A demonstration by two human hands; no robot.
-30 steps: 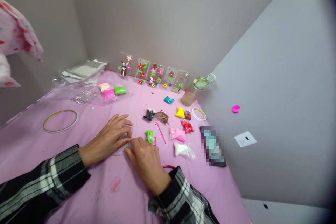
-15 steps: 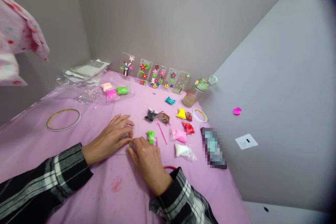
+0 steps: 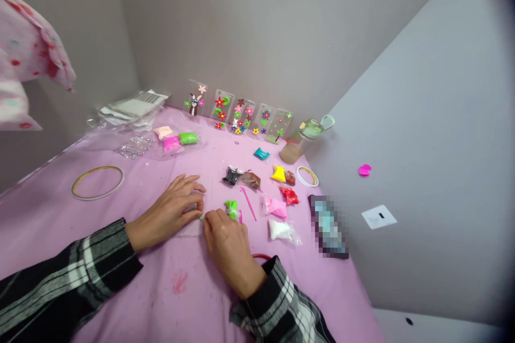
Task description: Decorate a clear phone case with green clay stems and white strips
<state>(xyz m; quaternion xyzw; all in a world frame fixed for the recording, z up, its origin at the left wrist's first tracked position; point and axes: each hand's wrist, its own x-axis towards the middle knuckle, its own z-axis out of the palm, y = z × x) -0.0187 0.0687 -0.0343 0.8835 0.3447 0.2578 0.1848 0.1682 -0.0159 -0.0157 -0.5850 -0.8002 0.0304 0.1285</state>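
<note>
My left hand [image 3: 171, 209] rests on a clear flat piece [image 3: 192, 231] on the cloth, mostly covered by that hand. Its fingers are spread, with index finger and thumb curving to the right. Beside it, my right hand [image 3: 227, 246] is closed, fingers curled down; what its fingertips hold is hidden. A tiny green bit of clay [image 3: 201, 218] shows between the two hands. Just beyond my right knuckles sits an opened packet of green clay [image 3: 231, 208], with a pink stick [image 3: 240, 216] beside it. A longer pink modelling tool [image 3: 248, 203] lies farther right.
Clay packets in several colours, including white [image 3: 279, 230], pink [image 3: 275, 207] and black [image 3: 232, 175], lie to the right. Decorated clear phone cases [image 3: 244, 115] lean on the wall near a bottle [image 3: 301, 142]. A blurred dark-edged device [image 3: 328, 228] lies right; a tape ring [image 3: 97, 198], left.
My right hand has shifted slightly to the right, its thumb drawing in, so more of the clear piece's edge shows. My left hand stays in place.
</note>
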